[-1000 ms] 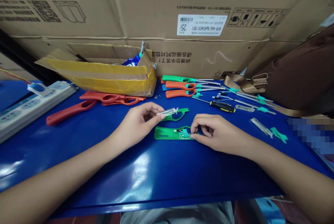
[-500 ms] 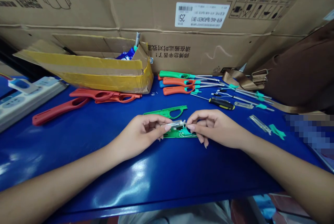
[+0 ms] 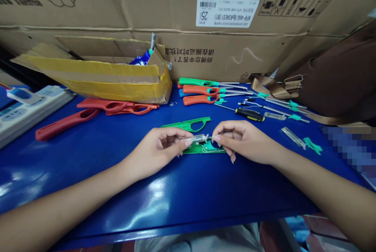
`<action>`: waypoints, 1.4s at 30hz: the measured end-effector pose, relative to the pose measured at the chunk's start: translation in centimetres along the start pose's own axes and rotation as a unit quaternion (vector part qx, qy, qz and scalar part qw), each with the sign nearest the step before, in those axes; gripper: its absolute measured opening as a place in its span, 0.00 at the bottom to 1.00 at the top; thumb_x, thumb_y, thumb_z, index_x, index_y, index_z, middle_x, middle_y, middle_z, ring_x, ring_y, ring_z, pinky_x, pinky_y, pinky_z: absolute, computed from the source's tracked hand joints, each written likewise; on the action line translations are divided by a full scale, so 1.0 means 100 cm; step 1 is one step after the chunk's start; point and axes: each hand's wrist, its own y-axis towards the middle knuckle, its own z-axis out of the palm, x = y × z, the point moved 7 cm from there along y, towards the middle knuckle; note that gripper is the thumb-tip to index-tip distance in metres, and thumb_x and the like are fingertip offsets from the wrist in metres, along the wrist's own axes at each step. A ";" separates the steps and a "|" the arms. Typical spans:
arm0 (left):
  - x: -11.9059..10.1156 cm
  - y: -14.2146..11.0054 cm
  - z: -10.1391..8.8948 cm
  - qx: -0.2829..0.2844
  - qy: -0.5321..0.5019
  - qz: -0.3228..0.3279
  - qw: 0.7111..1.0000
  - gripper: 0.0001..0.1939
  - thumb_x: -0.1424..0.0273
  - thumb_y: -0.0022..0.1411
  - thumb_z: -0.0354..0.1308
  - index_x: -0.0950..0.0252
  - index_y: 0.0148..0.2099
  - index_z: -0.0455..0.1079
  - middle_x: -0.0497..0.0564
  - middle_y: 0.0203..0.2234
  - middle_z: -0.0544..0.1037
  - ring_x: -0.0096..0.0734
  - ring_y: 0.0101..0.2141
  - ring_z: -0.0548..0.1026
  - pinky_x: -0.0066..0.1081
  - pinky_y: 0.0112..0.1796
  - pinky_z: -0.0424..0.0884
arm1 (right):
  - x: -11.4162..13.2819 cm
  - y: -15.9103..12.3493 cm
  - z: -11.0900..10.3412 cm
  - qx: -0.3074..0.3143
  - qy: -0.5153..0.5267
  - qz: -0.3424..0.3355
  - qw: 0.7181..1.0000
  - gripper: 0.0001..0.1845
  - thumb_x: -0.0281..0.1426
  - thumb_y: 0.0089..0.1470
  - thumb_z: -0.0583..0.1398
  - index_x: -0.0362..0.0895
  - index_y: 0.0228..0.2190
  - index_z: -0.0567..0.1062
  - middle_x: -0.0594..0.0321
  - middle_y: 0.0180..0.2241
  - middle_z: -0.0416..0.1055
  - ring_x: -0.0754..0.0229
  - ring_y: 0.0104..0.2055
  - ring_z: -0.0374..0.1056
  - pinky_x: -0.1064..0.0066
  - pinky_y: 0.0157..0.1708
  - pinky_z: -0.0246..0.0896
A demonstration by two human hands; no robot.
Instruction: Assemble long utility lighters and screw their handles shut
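Note:
Between the thumb and fingers of my left hand (image 3: pixel 160 148) is a clear lighter fuel tank (image 3: pixel 197 139), its white-fitted end pointing right. My right hand (image 3: pixel 243 140) is closed in a pinch just right of that end; whatever its fingertips grip is too small to make out. Under both hands lies a green lighter shell half (image 3: pixel 192 150) with a teal part and white wires in it, partly covered by the fingers. Behind my left fingers rests the other green shell half (image 3: pixel 194 124), with its trigger loop to the right.
Red lighter shells (image 3: pixel 108 106) lie in front of a taped cardboard box (image 3: pixel 117 87). Orange-handled lighters (image 3: pixel 199 99), a screwdriver (image 3: pixel 249 114) and metal tubes (image 3: pixel 282 111) lie behind my hands. A spare fuel tank (image 3: pixel 293 137) is at right, a power strip (image 3: pixel 32 107) at left.
My right hand has shifted slightly right, widening the gap to the fuel tank's end. My left hand keeps its hold on the tank. The camera view has moved a little.

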 end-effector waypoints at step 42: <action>0.008 -0.001 0.005 0.012 -0.017 -0.031 0.999 0.17 0.62 0.60 0.64 0.69 0.45 0.80 0.52 0.30 0.80 0.26 0.26 0.69 0.26 0.29 0.65 | -0.007 0.001 -0.001 -0.028 -0.042 0.010 0.999 0.14 0.41 0.58 0.64 0.42 0.35 0.77 0.72 0.20 0.62 0.72 0.17 0.55 0.79 0.14 0.52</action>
